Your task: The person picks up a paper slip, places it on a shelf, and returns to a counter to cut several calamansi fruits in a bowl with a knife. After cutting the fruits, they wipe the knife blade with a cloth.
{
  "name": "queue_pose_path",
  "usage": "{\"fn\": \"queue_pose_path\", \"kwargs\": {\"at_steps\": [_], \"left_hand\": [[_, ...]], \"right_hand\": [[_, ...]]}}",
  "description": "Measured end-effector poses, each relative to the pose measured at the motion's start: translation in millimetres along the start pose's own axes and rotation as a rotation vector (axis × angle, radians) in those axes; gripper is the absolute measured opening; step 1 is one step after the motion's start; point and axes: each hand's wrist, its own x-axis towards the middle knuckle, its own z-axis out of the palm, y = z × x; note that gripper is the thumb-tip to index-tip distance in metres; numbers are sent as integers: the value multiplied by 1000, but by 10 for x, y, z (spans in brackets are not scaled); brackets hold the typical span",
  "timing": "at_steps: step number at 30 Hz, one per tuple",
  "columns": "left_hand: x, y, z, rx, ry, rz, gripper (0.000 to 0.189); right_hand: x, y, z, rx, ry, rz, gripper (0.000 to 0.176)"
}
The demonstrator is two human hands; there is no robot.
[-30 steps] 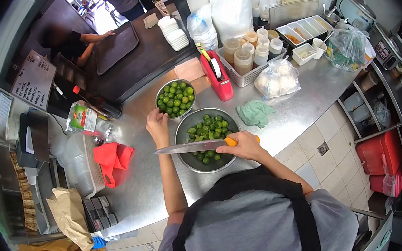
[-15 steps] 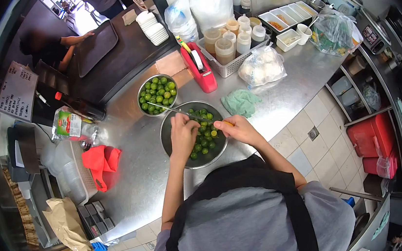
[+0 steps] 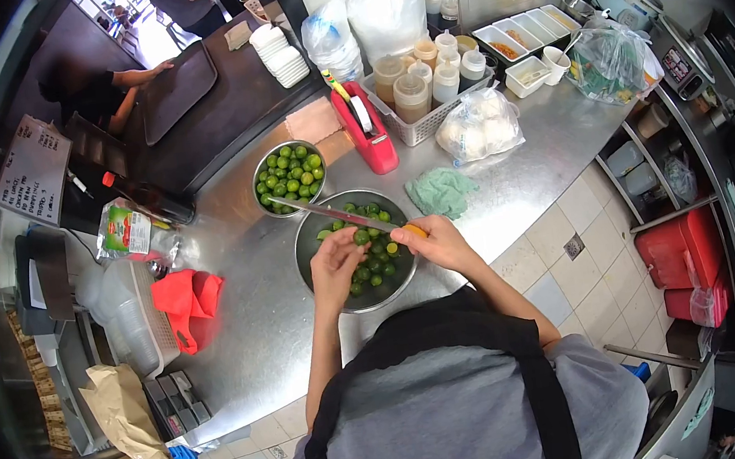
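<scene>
My right hand (image 3: 441, 244) grips a long knife (image 3: 330, 211) by its yellow-orange handle, the blade pointing left across a large steel bowl (image 3: 305, 258). In my left hand (image 3: 332, 267) a small green lime (image 3: 361, 237) is pinched at the fingertips, just below the blade. Beneath both hands, several limes (image 3: 375, 267) lie in the large bowl, and one shows a pale yellow cut face (image 3: 392, 249). A smaller steel bowl (image 3: 256, 171) beyond it is full of whole limes (image 3: 292, 173); the knife tip reaches over its near edge.
A green cloth (image 3: 441, 192) lies right of the bowls. Behind stand a red tape dispenser (image 3: 374, 144), a basket of sauce bottles (image 3: 428, 123) and a bag of white items (image 3: 477, 124). A red cloth bag (image 3: 187, 302) lies left. Another person's arm (image 3: 141, 76) touches a dark tray (image 3: 183, 92).
The blade has risen from the fruit and shows more of its flat side. My left fingers have drawn back slightly, so the pinched lime is visible. A person in the background has shifted.
</scene>
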Motion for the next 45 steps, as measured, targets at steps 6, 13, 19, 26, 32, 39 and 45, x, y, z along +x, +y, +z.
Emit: {"fn": "queue_pose_path", "kwargs": {"at_steps": [6, 13, 19, 26, 32, 39, 45], "left_hand": [[-240, 70, -114, -659, 78, -260, 35], [-347, 86, -40, -729, 41, -218, 42], [-366, -26, -20, -683, 114, -167, 39], [-392, 53, 11, -685, 142, -186, 35], [-416, 150, 79, -492, 274, -59, 32], [-370, 149, 147, -456, 302, 120, 27], [-354, 182, 179, -406, 312, 165, 26]], "right_hand": [[-64, -74, 126, -315, 66, -210, 68], [-80, -154, 195, -434, 114, -384, 69], [-76, -194, 208, -455, 129, -451, 70], [-88, -187, 248, -452, 163, -516, 66], [-115, -146, 341, -334, 57, -348, 64], [-74, -80, 453, 317, -254, -55, 62], [-51, -108, 410, 583, -461, 76, 63]]}}
